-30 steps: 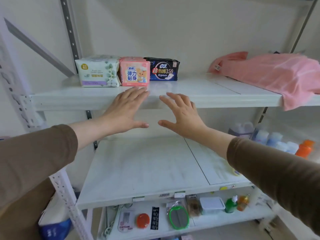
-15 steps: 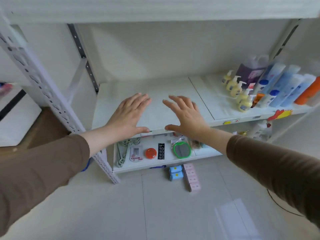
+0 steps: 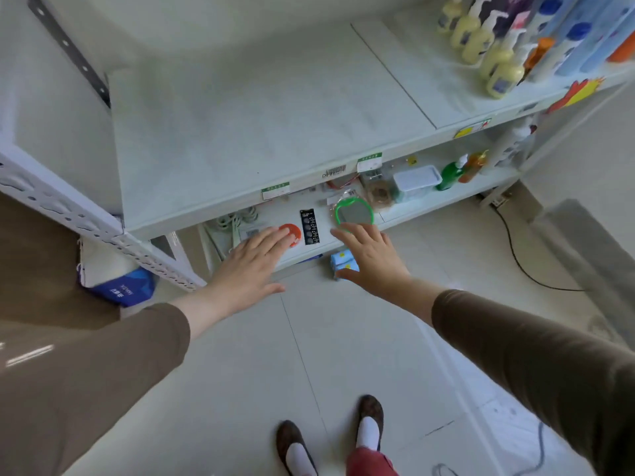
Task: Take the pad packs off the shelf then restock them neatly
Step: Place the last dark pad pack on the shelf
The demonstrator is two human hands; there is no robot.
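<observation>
I look down past a white shelf [image 3: 240, 132] to the floor. Two small blue pad packs [image 3: 342, 264] lie on the floor tiles by the bottom shelf, partly hidden behind my right hand [image 3: 372, 255]. That hand reaches down with straight, spread fingers and holds nothing. My left hand [image 3: 252, 262] is stretched out flat beside it, fingers straight, also holding nothing. The pink packs seen earlier on the floor are hidden now.
The bottom shelf holds an orange disc [image 3: 292, 233], a green-rimmed mirror [image 3: 354, 211], a clear box [image 3: 415, 182] and bottles [image 3: 453, 171]. Pump bottles [image 3: 498, 60] crowd the middle shelf's right end. A white and blue bag [image 3: 115, 280] sits left. A cable [image 3: 515, 255] crosses the floor.
My view has tilted from the top shelf with its three pad packs down to the floor. Both hands, still flat, have dropped toward the bottom shelf and the blue packs.
</observation>
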